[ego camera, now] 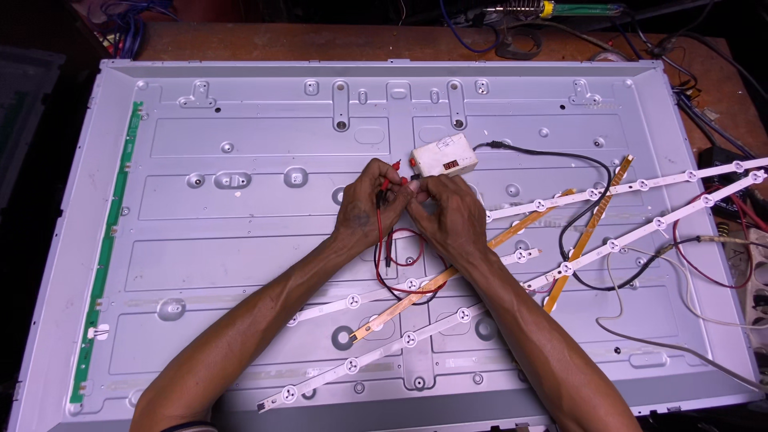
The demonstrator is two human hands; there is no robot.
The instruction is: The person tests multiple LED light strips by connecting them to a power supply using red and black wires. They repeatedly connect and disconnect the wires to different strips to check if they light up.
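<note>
My left hand (370, 202) and my right hand (448, 210) meet over the middle of a large grey metal display back panel (240, 232). Each hand pinches a thin red-tipped probe (394, 170); the red and black probe leads (396, 268) loop down below my wrists. Just beyond my fingers sits a small white tester box (445, 157) with a red digit display and a black cable (560, 160) running right. White LED strips (640, 232) and orange strips (592, 220) lie across the panel under my right forearm.
A green circuit strip (108, 256) runs along the panel's left edge. The panel rests on a brown wooden bench (280, 40) with tangled wires and a soldering iron stand (520, 36) at the back. A white cable (664, 320) and a power strip (756, 280) lie at right.
</note>
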